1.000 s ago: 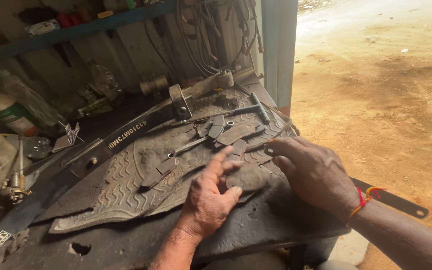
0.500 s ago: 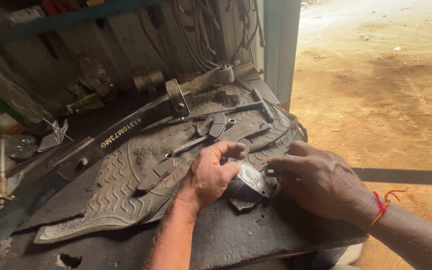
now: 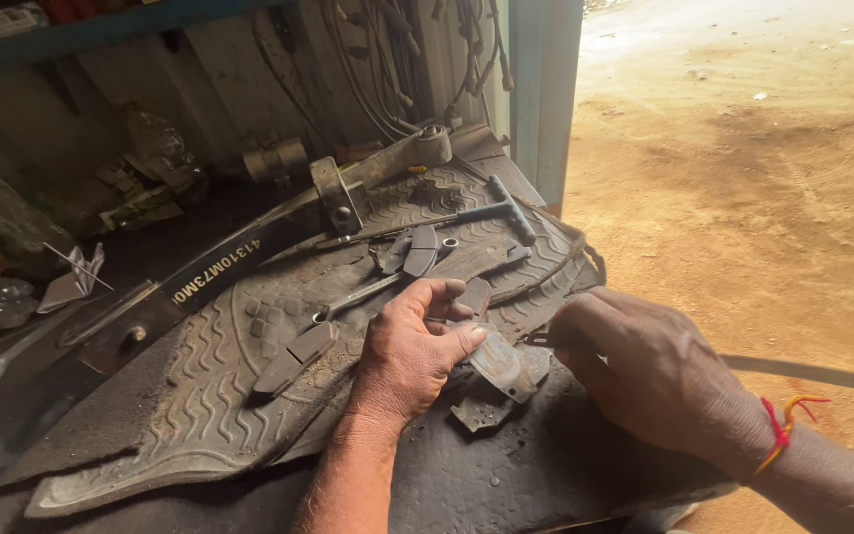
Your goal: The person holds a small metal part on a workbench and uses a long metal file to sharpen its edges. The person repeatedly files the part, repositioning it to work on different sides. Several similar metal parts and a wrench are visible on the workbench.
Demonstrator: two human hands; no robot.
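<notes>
While the left hand (image 3: pixel 412 351) curls over a small grey pad (image 3: pixel 499 364), its thumb presses on the top of the pad and its fingers are bent close together above it. The pad lies on a sheet of black rubber (image 3: pixel 506 475), right between the two hands. A broken dark bit (image 3: pixel 481 410) lies just under the pad. The right hand (image 3: pixel 644 371) rests on the rubber beside the pad, with its fingers bent in tight around something thin and dark; I cannot tell what that thing is. A red and yellow string (image 3: pixel 781 427) goes round the right wrist. Behind the left hand sits a piece of old tyre (image 3: pixel 200 396) with wavy lines on it. More pads (image 3: pixel 412 252) lie on the tyre, near a flat spanner (image 3: pixel 358 295). A T-shaped tool (image 3: pixel 486 210) lies further back on the tyre. A long dark metal bar (image 3: pixel 239 262) runs across behind the tyre, up to a round end near a blue post (image 3: pixel 544 89). Brown dirt ground (image 3: pixel 743 158) lies off to the right.
</notes>
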